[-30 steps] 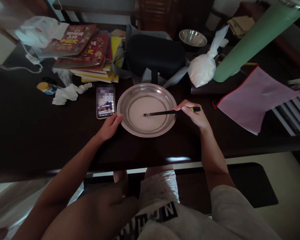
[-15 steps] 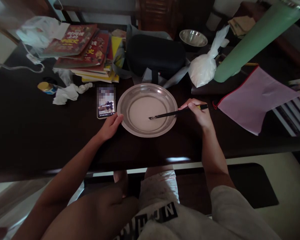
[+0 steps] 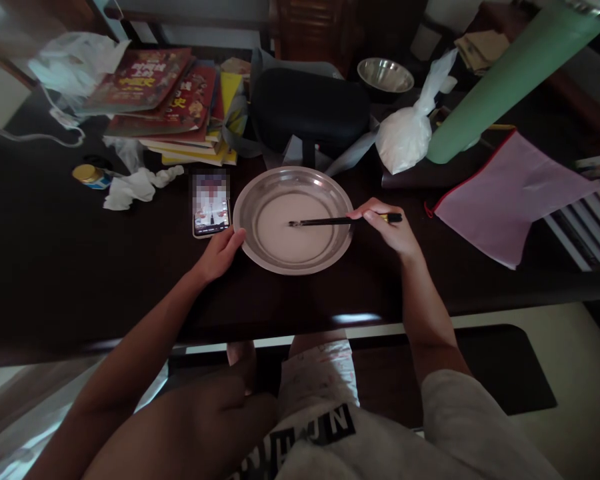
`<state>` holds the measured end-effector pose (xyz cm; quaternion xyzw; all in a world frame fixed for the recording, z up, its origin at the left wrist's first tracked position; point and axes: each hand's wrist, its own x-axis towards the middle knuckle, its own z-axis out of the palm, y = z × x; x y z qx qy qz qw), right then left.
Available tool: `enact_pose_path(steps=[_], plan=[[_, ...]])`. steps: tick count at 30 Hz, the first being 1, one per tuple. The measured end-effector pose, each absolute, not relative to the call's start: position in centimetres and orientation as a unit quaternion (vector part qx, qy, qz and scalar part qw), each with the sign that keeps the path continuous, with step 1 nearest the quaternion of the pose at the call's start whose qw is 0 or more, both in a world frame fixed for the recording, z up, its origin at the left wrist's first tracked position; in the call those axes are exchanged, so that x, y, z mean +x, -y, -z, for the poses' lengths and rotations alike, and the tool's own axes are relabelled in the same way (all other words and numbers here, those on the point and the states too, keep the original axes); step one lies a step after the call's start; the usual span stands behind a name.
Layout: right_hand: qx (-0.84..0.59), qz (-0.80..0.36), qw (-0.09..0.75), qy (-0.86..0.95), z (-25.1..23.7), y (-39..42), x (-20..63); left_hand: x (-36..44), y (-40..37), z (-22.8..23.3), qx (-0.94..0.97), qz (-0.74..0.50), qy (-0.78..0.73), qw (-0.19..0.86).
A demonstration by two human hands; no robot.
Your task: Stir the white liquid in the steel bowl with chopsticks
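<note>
A metal basin (image 3: 297, 268) on the dark table holds a whitish, milky liquid (image 3: 300, 243). My left hand (image 3: 221, 252) grips the basin's left rim, thumb on top and the other fingers mostly hidden. From the right side, my right hand (image 3: 387, 225) is closed round black chopsticks (image 3: 325, 221) with gold marks near the back end. Their tips, coated with something pale, reach into the liquid near the basin's middle. Just left of the basin lies a phone (image 3: 211, 207) with its screen lit, close to my left fingers.
Behind the basin sit a black case (image 3: 310, 107), a tied bag of white powder (image 3: 405, 139) and a small metal bowl (image 3: 385, 75). A tall green cylinder (image 3: 510, 87) and a pink pouch (image 3: 500, 193) are on the right. Stacked books (image 3: 155, 123), crumpled tissue (image 3: 133, 189) and a jar (image 3: 91, 177) are leftward.
My right hand has moved a little left with the chopsticks, and their tips have shifted left and slightly away from me. My left hand stays on the rim. The phone's picture has changed.
</note>
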<state>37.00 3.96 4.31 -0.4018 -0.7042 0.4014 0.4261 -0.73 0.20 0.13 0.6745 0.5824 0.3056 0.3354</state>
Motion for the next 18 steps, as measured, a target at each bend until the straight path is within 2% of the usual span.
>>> enact_pose_path(steps=[3, 8, 13, 18], plan=[[-0.414, -0.389, 0.458, 0.684, -4.29, -4.00, 37.04, -0.74, -0.21, -0.08, 0.673, -0.306, -0.579, 0.344], [-0.399, -0.403, 0.421, 0.708, -4.35, -4.06, 36.94, -0.83, -0.28, 0.09, 0.675, -0.306, -0.581, 0.336], [-0.422, -0.380, 0.455, 0.686, -4.33, -4.07, 37.05, -0.86, -0.28, 0.08, 0.677, -0.298, -0.577, 0.346], [-0.396, -0.404, 0.420, 0.710, -4.32, -4.08, 37.02, -0.82, -0.26, 0.15, 0.671, -0.309, -0.578, 0.347]])
